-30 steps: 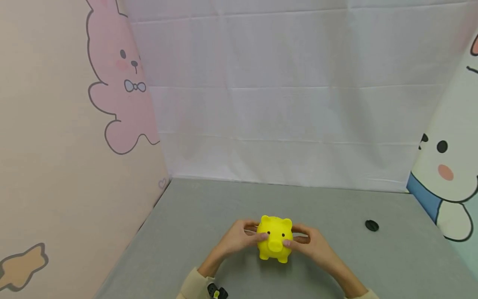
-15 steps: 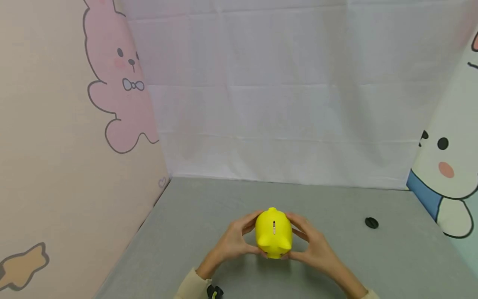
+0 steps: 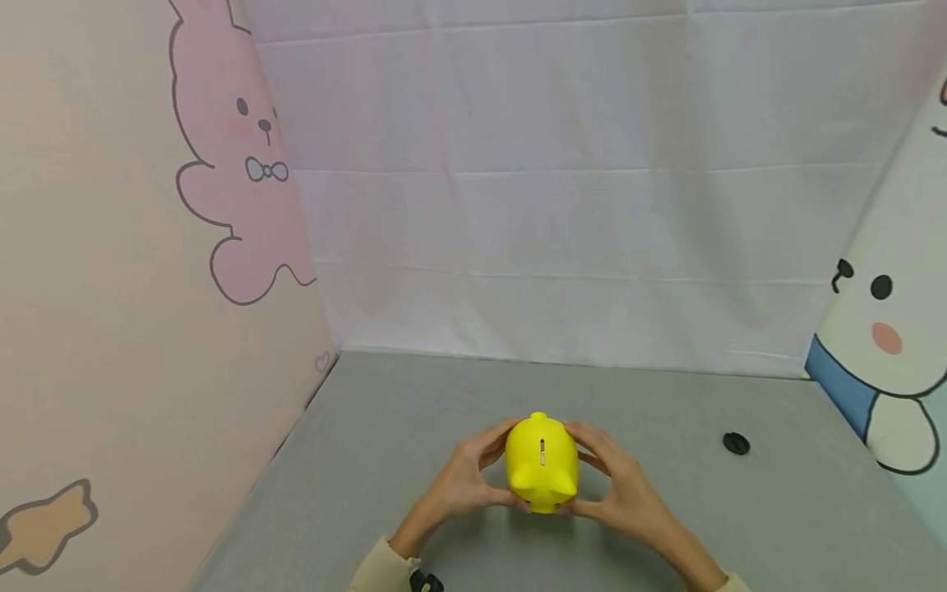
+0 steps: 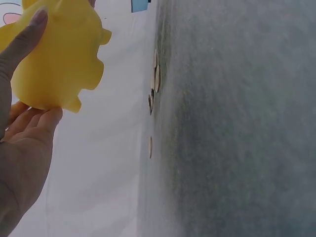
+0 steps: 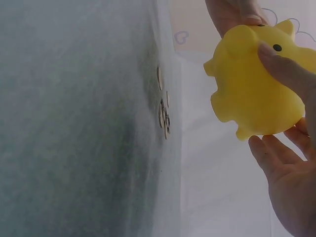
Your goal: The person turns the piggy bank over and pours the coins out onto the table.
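Note:
A yellow piggy bank (image 3: 527, 462) is held above the grey table between both hands. In the head view its back faces me, with the coin slot near the middle. My left hand (image 3: 468, 478) grips its left side, thumb near the head and fingers round the far side. From the right, my right hand (image 3: 620, 485) holds it the same way. Its short feet point toward the table in the wrist views, with a gap below them. Several thin coins (image 4: 155, 78) lie on the tabletop under the bank; in the head view they are hidden.
A black round plug-like disc (image 3: 736, 443) lies on the grey table (image 3: 651, 411), well right of the hands. A white cloth (image 3: 562, 247) hangs along the table's back edge. Walls with cartoon animals stand at left and right.
Between one second and half a second ago, the piggy bank tipped so its face turned down and its slotted back came into view. Since then it has hardly moved; both hands kept hold.

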The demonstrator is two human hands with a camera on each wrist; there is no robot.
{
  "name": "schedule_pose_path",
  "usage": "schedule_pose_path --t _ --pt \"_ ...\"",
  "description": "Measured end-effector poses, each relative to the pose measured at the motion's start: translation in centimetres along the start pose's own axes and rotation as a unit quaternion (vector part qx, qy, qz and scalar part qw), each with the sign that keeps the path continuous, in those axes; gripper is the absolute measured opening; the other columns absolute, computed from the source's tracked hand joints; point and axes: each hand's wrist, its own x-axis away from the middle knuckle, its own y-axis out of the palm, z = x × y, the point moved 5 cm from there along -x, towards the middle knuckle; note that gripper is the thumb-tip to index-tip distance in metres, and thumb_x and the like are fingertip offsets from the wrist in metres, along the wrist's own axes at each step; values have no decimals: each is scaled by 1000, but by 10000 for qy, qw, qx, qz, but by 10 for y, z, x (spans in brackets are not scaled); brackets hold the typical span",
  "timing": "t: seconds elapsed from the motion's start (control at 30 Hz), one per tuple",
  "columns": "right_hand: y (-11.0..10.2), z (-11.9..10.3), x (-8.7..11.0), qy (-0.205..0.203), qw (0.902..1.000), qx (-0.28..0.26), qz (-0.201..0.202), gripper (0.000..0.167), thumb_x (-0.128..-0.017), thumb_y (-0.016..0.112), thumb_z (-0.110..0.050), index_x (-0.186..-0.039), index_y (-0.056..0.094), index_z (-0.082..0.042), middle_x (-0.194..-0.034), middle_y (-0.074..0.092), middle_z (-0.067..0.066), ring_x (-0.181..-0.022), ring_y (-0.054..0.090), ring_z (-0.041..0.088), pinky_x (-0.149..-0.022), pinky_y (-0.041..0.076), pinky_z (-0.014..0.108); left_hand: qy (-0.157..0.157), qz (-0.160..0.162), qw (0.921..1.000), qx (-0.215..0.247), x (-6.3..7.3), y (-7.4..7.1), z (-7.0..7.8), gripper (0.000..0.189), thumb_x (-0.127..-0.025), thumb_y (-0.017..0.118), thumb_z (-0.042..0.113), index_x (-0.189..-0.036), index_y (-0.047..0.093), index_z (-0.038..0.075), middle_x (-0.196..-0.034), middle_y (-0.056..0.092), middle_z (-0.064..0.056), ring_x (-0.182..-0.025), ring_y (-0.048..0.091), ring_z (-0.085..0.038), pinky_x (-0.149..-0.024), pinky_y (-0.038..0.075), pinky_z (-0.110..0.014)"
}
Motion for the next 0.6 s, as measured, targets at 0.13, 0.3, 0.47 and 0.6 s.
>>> schedule_pose_path --t 0.13,0.3,0.47,0.6 --pt "-2 5 -1 730 9968 -336 -8 90 -77 95 -21 -154 50 -7 -152 55 19 -133 56 1 -99 61 25 -485 8 9986 187 -1 -1 -2 90 -84 90 32 -160 43 27 -163 50 2 -146 54 -20 -118 49 -31" --pt "-1 14 -4 2435 9673 -646 -294 54 -94 81 -31 -139 64 -7 -137 67 16 -107 72 18 -86 65 29 -1603 106 9863 364 -5 0 -8 56 -98 72 50 -146 63 23 -139 71 2 -117 72 -12 -97 61 -29" --pt "7 18 -5 3240 9387 -952 -688 47 -105 63 -38 -128 71 2 -119 76 17 -89 76 19 -76 66 33 -2373 266 9698 492 -6 2 -14 58 -102 59 62 -114 80 10 -105 79 -3 -83 74 -14 -78 67 -42" --pt "11 16 -5 3383 9295 -1266 -745 52 -107 58 -40 -124 71 7 -107 78 14 -79 75 24 -73 67 37 -2639 315 9620 632 -5 2 -15 66 -101 57 65 -100 82 4 -92 79 -6 -69 74 -17 -72 67 -49"
